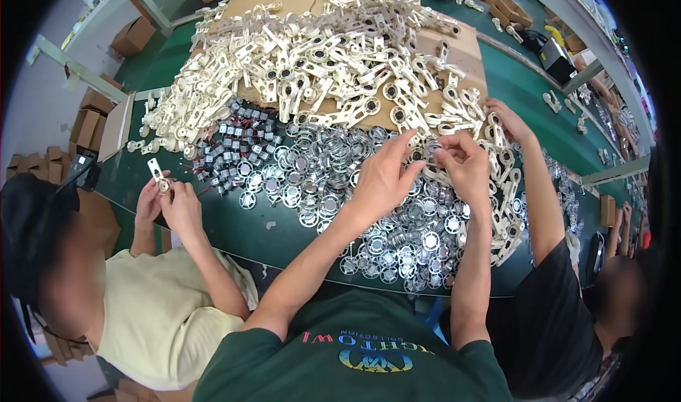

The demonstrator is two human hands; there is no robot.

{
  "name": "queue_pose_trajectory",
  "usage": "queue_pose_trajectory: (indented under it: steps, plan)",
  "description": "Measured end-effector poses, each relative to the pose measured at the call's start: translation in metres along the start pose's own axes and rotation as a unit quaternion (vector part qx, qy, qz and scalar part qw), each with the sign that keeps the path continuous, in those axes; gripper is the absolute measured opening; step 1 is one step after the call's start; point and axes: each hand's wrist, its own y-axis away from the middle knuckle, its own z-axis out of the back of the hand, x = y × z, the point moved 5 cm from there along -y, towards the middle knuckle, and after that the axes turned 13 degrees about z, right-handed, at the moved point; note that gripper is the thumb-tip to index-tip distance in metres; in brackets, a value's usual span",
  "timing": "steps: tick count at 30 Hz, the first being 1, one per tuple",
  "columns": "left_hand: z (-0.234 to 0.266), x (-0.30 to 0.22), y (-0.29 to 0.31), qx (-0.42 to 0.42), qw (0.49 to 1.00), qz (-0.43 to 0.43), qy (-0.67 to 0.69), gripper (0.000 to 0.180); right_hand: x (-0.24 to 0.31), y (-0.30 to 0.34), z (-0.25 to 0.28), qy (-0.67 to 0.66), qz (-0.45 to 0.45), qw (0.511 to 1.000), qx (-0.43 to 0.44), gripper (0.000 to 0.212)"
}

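My right hand pinches a small round silver speaker disc between thumb and fingertips. Just left of it, my left hand is open, its thumb and forefinger spread apart close to a cream plastic housing with a dark round centre. Whether the left fingertips touch that housing is hard to make out. Under and in front of both hands spreads a heap of round silver speakers. Beyond them lies a large pile of cream plastic housings, many with dark ring centres.
Small dark blocks with wires are heaped left of the discs. Cardboard lies under the housings on the green table. A co-worker at left holds a cream housing; another's arm reaches in at right.
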Motion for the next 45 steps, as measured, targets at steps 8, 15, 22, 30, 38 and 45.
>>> queue_pose_trajectory:
  steps: [8,15,22,30,38,45]
  plan:
    - [0.0,0.044,-0.024,0.025,0.959,0.122,0.256,0.023,0.027,-0.007,-0.021,0.146,0.118,0.98,0.063,0.031]
    - [0.005,0.052,-0.031,0.044,0.956,0.138,0.254,0.022,0.023,-0.001,-0.034,0.442,0.159,0.869,0.155,0.034]
    - [-0.004,0.041,-0.027,0.094,0.935,0.138,0.313,0.027,0.011,-0.009,-0.022,0.2,0.106,0.974,-0.015,0.02]
    - [-0.009,0.037,-0.031,0.112,0.935,0.123,0.314,0.025,0.019,-0.024,-0.019,-0.099,0.093,0.991,0.005,0.038]
    - [0.001,0.031,-0.032,0.067,0.982,-0.014,0.179,0.026,0.063,-0.021,-0.034,0.165,0.301,0.932,0.118,0.048]
    - [0.002,0.041,-0.025,0.152,0.926,0.128,0.321,0.043,0.063,-0.018,-0.031,0.189,0.299,0.932,0.075,0.051]
